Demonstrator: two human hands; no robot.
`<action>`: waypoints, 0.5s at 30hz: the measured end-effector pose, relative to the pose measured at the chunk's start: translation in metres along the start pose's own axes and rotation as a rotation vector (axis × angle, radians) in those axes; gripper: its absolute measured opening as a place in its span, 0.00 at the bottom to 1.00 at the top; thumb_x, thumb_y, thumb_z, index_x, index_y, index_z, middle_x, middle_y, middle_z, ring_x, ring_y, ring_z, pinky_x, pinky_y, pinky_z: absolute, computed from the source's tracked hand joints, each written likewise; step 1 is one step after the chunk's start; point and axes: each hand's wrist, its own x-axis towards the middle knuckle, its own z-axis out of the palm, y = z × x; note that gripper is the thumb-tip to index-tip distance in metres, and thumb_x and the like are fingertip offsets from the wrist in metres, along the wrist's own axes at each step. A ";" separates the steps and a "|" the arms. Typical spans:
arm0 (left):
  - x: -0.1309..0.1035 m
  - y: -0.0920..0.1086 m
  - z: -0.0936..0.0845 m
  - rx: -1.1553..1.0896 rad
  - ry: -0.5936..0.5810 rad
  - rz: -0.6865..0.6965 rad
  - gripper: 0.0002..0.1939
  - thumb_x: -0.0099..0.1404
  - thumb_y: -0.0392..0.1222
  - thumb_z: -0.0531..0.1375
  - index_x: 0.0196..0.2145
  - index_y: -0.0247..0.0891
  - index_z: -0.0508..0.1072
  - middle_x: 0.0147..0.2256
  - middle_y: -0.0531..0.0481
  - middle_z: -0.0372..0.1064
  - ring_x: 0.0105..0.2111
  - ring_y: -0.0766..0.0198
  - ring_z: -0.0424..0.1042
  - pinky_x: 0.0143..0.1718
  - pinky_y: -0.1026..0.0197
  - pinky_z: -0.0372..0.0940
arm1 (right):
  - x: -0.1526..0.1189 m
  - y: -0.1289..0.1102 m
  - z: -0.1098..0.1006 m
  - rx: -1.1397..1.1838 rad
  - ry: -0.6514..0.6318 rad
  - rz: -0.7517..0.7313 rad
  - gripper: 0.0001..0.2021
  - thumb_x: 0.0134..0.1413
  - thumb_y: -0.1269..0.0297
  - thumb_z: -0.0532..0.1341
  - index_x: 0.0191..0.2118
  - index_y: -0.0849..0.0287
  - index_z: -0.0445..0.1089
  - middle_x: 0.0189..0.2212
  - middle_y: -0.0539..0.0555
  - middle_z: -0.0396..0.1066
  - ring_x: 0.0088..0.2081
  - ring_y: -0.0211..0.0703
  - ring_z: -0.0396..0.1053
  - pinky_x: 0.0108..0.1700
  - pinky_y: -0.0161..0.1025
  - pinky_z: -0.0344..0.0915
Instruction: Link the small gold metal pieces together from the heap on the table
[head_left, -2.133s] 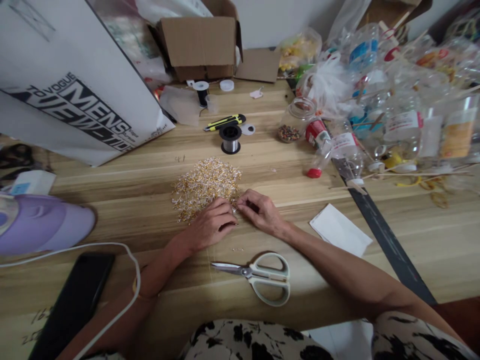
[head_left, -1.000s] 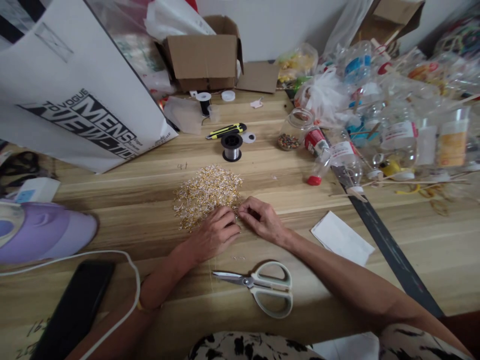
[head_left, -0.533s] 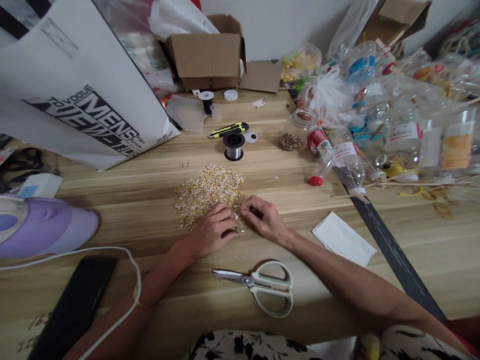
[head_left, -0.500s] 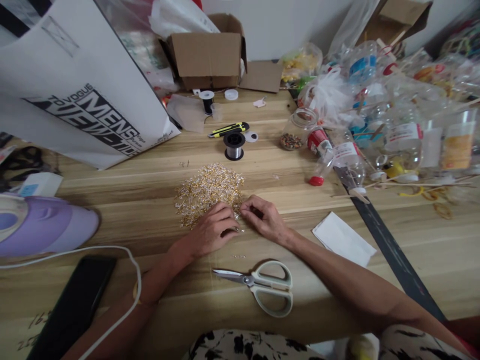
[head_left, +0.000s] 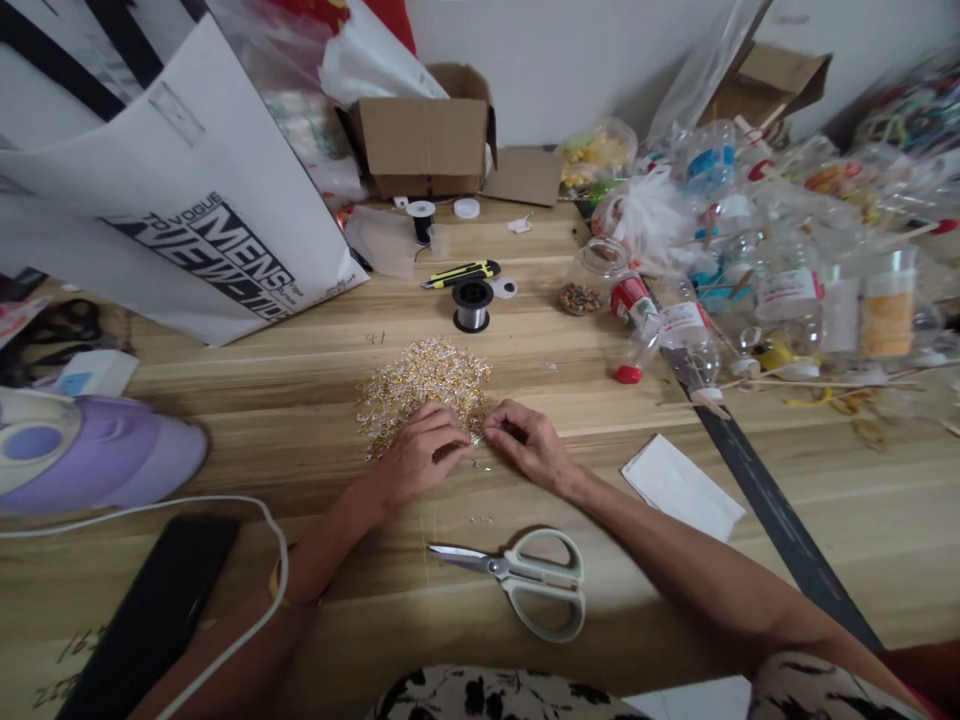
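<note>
Pile of tiny gold-and-silver pieces [head_left: 424, 375] on bench [head_left: 300, 390], twelve o'clock from left hand [head_left: 420, 450]; likely light, stiff, snag-prone, best pinched by ends. Left hand loosely curled, right hand [head_left: 529, 440] narrow at pile's four o'clock, contents unclear. Clear jar [head_left: 600, 254], two o'clock, holds multicoloured bits; carton's [head_left: 420, 135] inside, twelve o'clock, hidden.

Illumination dim, slightly cool; light source outside view; faint sheen on the tabletop [head_left: 600, 535] right of the scissors [head_left: 496, 567]; soft shadows border their handles; lower left darker; fine detail in the metallic pile [head_left: 424, 380] poorly resolved; upper-right clutter [head_left: 911, 115] blurred; edges show wide-angle stretching.
</note>
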 end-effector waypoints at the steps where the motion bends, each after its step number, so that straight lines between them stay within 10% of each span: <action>1: 0.000 -0.001 0.000 -0.005 0.018 -0.002 0.04 0.61 0.33 0.58 0.30 0.34 0.73 0.29 0.47 0.69 0.38 0.60 0.63 0.41 0.56 0.62 | 0.000 0.000 0.000 0.001 -0.003 0.000 0.08 0.58 0.63 0.57 0.31 0.61 0.67 0.26 0.51 0.64 0.28 0.37 0.61 0.31 0.34 0.59; 15: 0.000 0.010 -0.001 0.109 -0.197 0.074 0.06 0.63 0.35 0.57 0.29 0.35 0.73 0.31 0.47 0.67 0.39 0.60 0.62 0.42 0.57 0.61 | 0.001 -0.001 0.000 0.003 -0.006 0.006 0.08 0.58 0.63 0.56 0.32 0.60 0.66 0.27 0.52 0.64 0.28 0.38 0.61 0.30 0.34 0.59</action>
